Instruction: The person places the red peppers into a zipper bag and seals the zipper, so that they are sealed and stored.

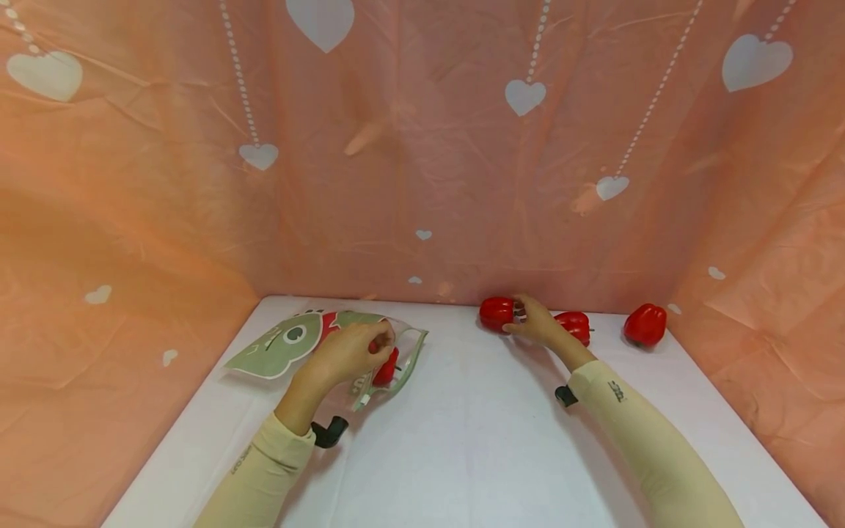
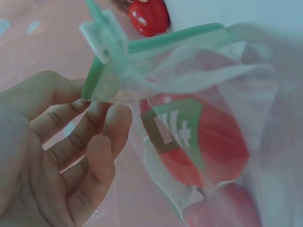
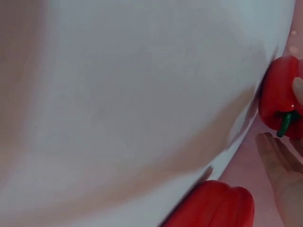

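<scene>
A clear zip bag [image 1: 280,356] with a green cartoon print and green zip edge lies at the left of the table. My left hand [image 1: 343,353] pinches its rim between thumb and fingers [image 2: 97,161]. Inside are a red bell pepper [image 2: 220,142] and a second red one [image 2: 227,208], partly cut off by the frame. At the back of the table, my right hand [image 1: 538,323] has its fingers round the stem end of another red bell pepper [image 1: 495,314]. That pepper's green stem [image 3: 284,124] points toward the palm in the right wrist view.
Behind my right wrist lies a red bell pepper [image 1: 576,327], partly covered by the arm. One more red bell pepper [image 1: 645,325] sits near the right back corner. The white table [image 1: 462,440] meets orange cloth walls [image 1: 422,183] with heart prints at its back and sides.
</scene>
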Available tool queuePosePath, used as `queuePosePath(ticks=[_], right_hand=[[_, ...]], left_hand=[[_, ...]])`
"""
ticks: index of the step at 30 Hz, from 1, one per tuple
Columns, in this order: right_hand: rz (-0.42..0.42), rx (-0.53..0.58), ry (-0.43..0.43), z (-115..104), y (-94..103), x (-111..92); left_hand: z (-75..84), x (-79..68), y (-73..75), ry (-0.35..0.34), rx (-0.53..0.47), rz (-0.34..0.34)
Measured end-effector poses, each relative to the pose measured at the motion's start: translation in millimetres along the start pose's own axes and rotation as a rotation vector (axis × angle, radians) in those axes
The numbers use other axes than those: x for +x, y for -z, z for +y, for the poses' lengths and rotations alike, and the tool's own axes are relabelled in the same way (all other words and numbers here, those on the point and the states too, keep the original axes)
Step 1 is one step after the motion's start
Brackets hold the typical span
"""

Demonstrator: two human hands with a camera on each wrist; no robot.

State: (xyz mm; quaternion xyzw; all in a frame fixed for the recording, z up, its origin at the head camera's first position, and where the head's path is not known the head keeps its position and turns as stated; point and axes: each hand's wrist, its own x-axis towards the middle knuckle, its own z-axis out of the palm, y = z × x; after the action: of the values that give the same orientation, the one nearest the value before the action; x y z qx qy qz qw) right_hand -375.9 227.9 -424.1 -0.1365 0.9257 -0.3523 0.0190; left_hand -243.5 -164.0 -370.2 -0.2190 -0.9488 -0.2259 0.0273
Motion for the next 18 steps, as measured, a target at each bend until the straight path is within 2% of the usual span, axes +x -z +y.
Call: queuePosePath(ticks=[11,18], right_hand=[[0.05,0.003,-0.034,-8.1,-7.4,-13.3],[0.038,0.044,-0.005,-13.0,-12.1,-21.7]], left_hand=[[2.8,-0.3,-0.2,0.005,0.017,-0.004],[3.2,-0.3,0.6,0.0,0.019,0.004]])
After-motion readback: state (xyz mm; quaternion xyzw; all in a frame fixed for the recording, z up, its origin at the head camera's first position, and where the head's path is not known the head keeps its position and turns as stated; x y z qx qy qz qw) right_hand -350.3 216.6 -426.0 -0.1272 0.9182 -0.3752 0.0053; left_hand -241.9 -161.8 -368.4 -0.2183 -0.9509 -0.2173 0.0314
